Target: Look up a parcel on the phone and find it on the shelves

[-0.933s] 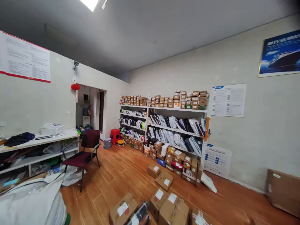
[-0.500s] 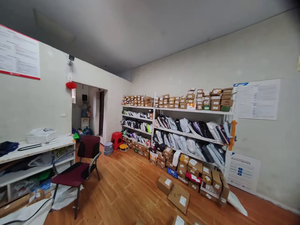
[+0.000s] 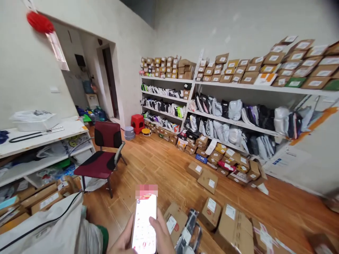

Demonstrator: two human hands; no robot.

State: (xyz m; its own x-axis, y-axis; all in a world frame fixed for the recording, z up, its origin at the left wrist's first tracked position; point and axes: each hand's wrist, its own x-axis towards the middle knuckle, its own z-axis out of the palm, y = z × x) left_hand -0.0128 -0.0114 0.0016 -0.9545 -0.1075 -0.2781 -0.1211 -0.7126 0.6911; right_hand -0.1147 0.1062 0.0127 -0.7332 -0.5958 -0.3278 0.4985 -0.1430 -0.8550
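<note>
A smartphone (image 3: 144,225) with a lit, mostly white and red screen is held upright at the bottom centre. My left hand (image 3: 122,237) grips its left edge, with the fingers behind it partly hidden. Along the other edge my right hand (image 3: 162,233) is closed around the phone, its thumb lying over the screen. Just beyond the hands, on the floor, are a taped carton (image 3: 234,229), a smaller labelled box (image 3: 211,213) and a dark plastic-wrapped parcel (image 3: 189,229).
A maroon armchair (image 3: 97,164) stands left of centre, beside a white counter (image 3: 71,125). Shelves (image 3: 169,80) full of boxes and bagged parcels line the far wall. A large whitish sack (image 3: 53,229) lies at lower left. More cartons (image 3: 208,180) sit on the wooden floor.
The view has tilted down and come closer to the shelves. Both my hands and the smartphone, out of sight before, are now in view at the bottom.
</note>
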